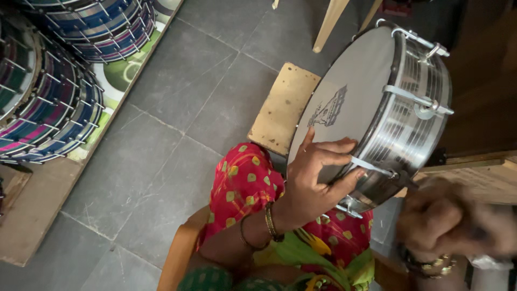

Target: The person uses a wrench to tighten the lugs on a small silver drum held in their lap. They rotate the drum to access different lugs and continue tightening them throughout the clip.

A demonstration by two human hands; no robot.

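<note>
Left hand [315, 180]: we spread our fingers over the near rim of the drum [371, 108], palm on the white drumhead, fingertips hooked at the metal edge by a tension rod [377, 168]. The grip steadies the drum, which stands tilted on its side against our lap.

Right hand [452, 221]: blurred, near right, just beside the drum's lower shell; it looks clenched, but we cannot tell whether it holds anything.

Drum: silver shell, several lugs, right of centre, its far edge close to a wooden ledge [479, 167].

Board [284, 108]: pale, flat on the floor, partly behind the drum's left edge.

Floor [172, 124]: grey tiles, open room to the left.

Stacked drums [48, 91]: blue and pink, far left, well apart.
</note>
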